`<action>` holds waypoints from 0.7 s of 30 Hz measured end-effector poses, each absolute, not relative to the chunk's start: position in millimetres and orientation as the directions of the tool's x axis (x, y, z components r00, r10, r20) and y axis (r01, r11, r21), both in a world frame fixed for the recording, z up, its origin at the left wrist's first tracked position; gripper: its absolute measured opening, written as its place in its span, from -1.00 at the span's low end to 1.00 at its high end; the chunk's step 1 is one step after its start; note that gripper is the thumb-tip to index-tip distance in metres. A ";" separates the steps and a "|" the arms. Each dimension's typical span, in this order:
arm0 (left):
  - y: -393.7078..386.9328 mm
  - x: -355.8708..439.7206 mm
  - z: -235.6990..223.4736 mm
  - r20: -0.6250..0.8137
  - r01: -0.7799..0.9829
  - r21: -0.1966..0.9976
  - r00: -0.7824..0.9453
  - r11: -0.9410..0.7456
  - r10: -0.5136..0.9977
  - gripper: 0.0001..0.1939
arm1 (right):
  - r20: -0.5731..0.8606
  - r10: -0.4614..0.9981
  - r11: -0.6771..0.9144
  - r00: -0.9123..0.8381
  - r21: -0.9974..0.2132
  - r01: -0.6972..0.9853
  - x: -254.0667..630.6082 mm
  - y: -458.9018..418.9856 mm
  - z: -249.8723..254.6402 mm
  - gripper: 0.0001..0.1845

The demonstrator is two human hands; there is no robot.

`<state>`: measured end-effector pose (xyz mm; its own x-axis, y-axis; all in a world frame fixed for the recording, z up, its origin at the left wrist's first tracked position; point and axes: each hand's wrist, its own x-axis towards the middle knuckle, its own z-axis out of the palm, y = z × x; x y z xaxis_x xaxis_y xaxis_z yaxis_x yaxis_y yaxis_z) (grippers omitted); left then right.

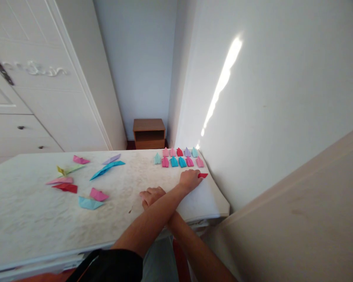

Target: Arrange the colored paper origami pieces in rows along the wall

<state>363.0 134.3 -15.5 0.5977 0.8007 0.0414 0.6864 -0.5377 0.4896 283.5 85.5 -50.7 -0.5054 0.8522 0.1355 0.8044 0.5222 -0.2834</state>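
My arms cross over the table, with the left forearm on top. At the right end, my left hand (190,179) is closed on a red paper plane (204,175), its tip poking out past the fingers. To its left, my right hand (153,195) rests on the tabletop with its fingers stretched out, apparently holding nothing; the left forearm hides part of it. Beyond my left hand stand two rows of small folded paper planes in pink, red, purple, teal and blue, among them a pink plane (199,162) and a blue plane (181,161).
More folded papers lie scattered on the white table (32,223): a light blue one (90,203), a magenta one (99,194), a red one (66,188), a long blue one (107,169) and others. A wall borders the right side. A brown nightstand (149,125) and white wardrobe (47,94) stand beyond.
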 end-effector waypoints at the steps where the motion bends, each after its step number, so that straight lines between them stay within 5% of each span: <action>1: 134.8 363.7 -15.9 0.043 0.694 0.472 0.597 -0.543 0.801 -0.66 | 0.131 0.851 0.523 -0.508 -0.283 0.804 283.5 85.2 -50.1 -0.74; 12: 140.9 378.3 -17.8 0.076 0.771 0.425 0.492 -0.474 0.867 -0.59 | 0.235 0.815 0.578 -0.529 -0.269 0.771 289.6 78.7 -46.6 -0.83; 16: 136.9 367.4 -15.2 0.087 0.744 0.506 0.460 -0.437 0.884 -0.43 | 0.215 0.823 0.565 -0.525 -0.228 0.793 286.6 74.9 -43.4 -0.80; 21: 112.8 340.6 -3.0 0.179 0.627 0.650 0.423 -0.430 0.888 -0.57 | 0.189 0.840 0.541 -0.509 -0.223 0.811 283.1 72.8 -42.4 -0.76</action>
